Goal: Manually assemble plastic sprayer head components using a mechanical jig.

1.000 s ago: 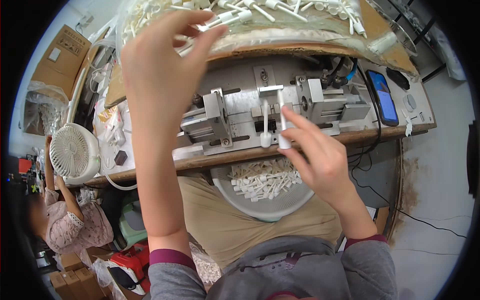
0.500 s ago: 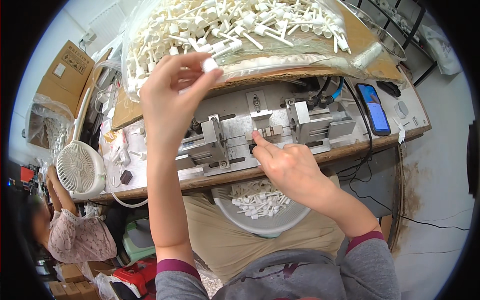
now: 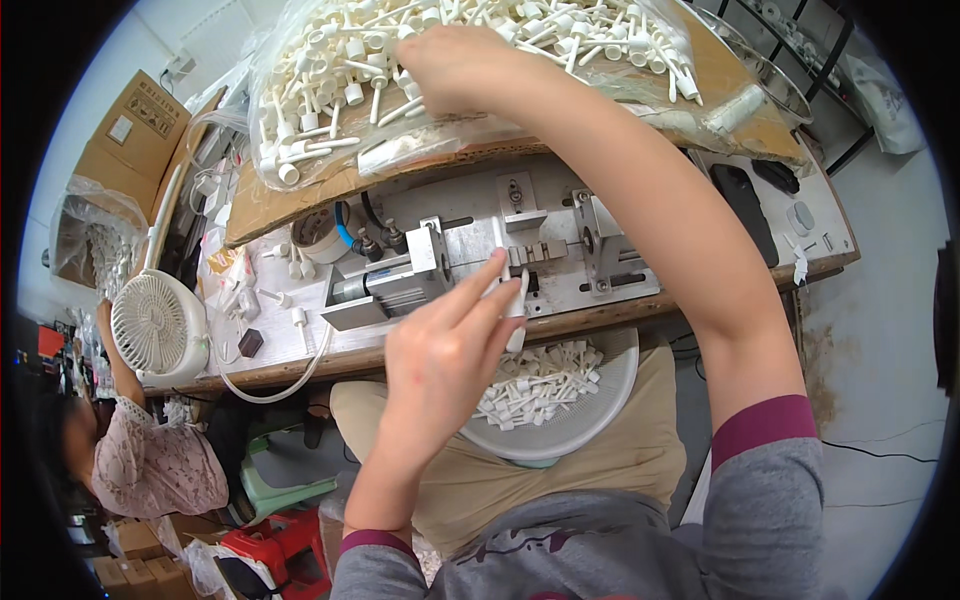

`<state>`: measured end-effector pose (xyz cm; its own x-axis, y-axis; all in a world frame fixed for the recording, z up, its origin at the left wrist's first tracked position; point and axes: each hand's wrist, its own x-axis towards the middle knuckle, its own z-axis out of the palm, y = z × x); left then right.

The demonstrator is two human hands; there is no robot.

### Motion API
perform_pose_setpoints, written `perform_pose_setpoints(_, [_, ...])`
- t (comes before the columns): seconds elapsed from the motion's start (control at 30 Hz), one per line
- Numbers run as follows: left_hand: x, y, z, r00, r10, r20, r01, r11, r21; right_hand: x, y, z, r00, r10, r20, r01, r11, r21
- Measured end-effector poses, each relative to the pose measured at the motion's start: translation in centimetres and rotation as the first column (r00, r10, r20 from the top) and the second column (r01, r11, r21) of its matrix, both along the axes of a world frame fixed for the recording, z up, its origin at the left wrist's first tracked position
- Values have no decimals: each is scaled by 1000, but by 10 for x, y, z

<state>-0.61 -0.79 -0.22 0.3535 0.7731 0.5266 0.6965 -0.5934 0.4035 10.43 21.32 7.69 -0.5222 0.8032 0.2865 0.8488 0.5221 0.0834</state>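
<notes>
My left hand [image 3: 440, 345] is at the metal clamping fixture [image 3: 535, 253], its fingers closed on a white plastic capped stem [image 3: 518, 318] just in front of the fixture. One fingertip touches the fixture near another white stem [image 3: 497, 232] standing up there. My right hand [image 3: 462, 72] reaches across the bench into the heap of white capped stems [image 3: 345, 60]; its fingers are hidden behind the back of the hand. A white mesh basket [image 3: 625, 390] rests on my lap, with many small white pieces inside.
Metal slide units flank the fixture, the left one [image 3: 390, 280] with a blue hose. The heap lies in plastic on cardboard [image 3: 265, 215]. A white fan [image 3: 160, 330] stands at left, near a seated person [image 3: 160, 460]. A dark phone [image 3: 745, 210] lies at right.
My left hand has come down from beside the heap to the fixture. My right hand has left the fixture and moved up to the heap. The phone's lit screen has gone dark.
</notes>
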Motion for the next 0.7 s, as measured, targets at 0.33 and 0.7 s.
perform_pose_setpoints(0.33, [9,12,-25,985,-47,-167,46,999,-7,37,-3,-13,927,353,-124,-309,910,278])
perform_pose_setpoints(0.7, [5,6,-17,936,-61,347,151,959,-240,91,-128,-32,762,577,-295,-274,699,661])
